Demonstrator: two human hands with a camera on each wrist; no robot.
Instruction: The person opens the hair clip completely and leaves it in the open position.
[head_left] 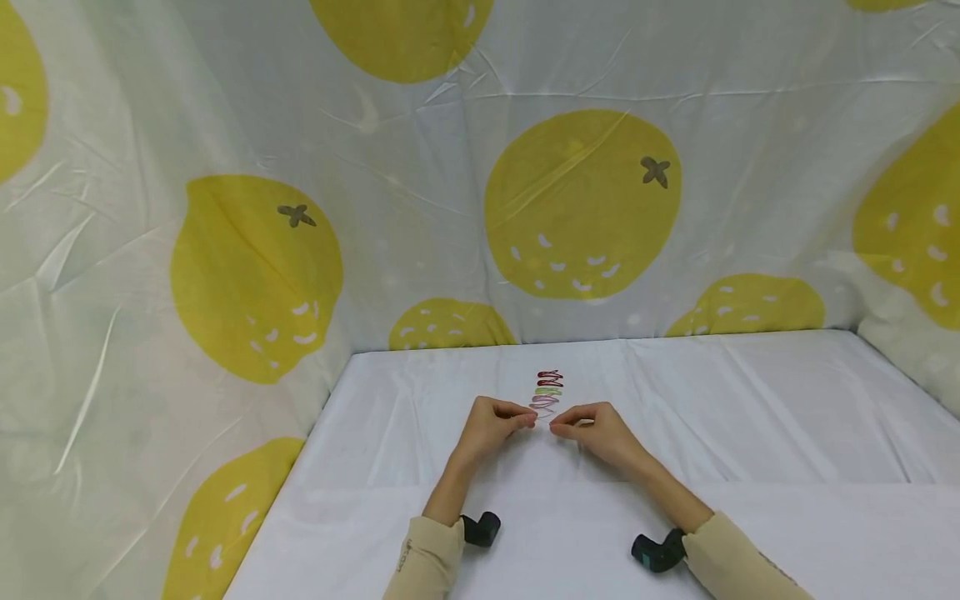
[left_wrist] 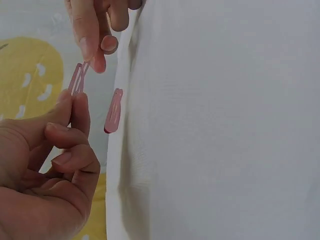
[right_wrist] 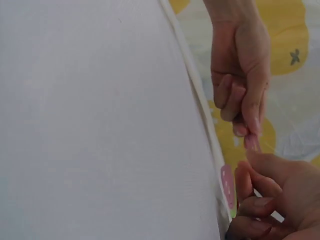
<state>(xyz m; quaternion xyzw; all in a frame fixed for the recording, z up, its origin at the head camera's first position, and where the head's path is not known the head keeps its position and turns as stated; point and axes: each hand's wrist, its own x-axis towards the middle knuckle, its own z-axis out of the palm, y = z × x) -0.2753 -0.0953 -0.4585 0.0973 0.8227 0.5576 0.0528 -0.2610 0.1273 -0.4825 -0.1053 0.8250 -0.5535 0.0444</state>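
Between the two hands is a pink snap hair clip, its two limbs spread apart. My left hand pinches one end of it with thumb and index finger. At the other end, the thumb and index fingertips of my right hand pinch the clip; the fingers partly hide it. Just beyond the hands, several hair clips lie in a column on the white cloth, dark red at the far end, then green, then pink. One of the pink clips also shows in the left wrist view, apart from the fingers.
A white cloth with creases covers the table. Behind and to the left hangs a pale curtain printed with yellow lemons. Black wrist devices sit at both sleeve cuffs.
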